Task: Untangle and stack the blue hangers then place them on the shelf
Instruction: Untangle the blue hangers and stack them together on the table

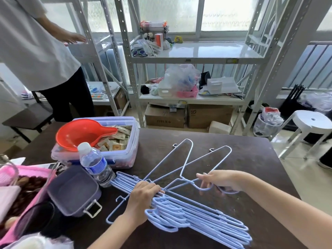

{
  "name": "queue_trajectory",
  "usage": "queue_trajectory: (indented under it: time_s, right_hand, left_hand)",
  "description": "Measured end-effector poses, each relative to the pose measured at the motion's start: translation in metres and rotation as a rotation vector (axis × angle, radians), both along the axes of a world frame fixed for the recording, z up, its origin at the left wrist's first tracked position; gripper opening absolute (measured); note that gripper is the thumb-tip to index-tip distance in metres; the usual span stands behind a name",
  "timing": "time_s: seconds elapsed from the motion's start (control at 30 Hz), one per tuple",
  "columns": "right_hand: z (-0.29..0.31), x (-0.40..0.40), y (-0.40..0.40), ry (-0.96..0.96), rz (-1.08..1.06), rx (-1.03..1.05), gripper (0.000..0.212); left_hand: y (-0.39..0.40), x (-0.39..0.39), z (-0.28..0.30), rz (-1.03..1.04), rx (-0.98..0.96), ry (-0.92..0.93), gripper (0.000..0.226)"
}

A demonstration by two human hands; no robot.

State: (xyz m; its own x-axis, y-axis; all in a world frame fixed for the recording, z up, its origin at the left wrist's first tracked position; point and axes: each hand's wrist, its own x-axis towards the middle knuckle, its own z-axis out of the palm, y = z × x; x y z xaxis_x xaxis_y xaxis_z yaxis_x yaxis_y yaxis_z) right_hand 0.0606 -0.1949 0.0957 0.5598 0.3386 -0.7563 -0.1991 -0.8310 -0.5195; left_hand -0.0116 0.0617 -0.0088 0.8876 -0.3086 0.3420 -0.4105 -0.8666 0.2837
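A stack of several light-blue wire hangers lies across the dark table, running from the bottle down to the lower right. My left hand is closed over the stack near its middle. Two loose blue hangers cross each other and point up toward the table's far side. My right hand grips the hooks of those loose hangers at the table's right. The white metal shelf stands behind the table.
A water bottle and a grey lidded box sit left of the stack. A clear tub holding an orange scoop stands behind them. A pink basket is at far left. Another person stands at back left; a white stool at right.
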Motion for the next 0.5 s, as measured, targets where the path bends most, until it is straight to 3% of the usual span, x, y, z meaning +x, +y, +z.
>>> queue_trajectory:
  time_s: [0.07, 0.2, 0.3, 0.5]
  right_hand:
    - [0.006, -0.004, -0.001, -0.097, 0.168, -0.100, 0.041]
    - [0.017, -0.007, -0.002, -0.693, 0.431, -0.418, 0.020]
    - [0.035, -0.002, 0.002, -1.017, 0.425, -0.475, 0.031]
    - [0.047, 0.023, 0.004, -1.173, 0.311, -0.309, 0.030]
  left_hand:
    - [0.000, 0.001, -0.001, 0.003, 0.017, 0.031, 0.048]
    - [0.000, 0.003, -0.001, 0.010, 0.016, 0.101, 0.057]
    - [-0.001, 0.001, 0.002, 0.026, 0.006, 0.183, 0.060]
    - [-0.005, 0.000, 0.008, 0.029, -0.001, 0.158, 0.058]
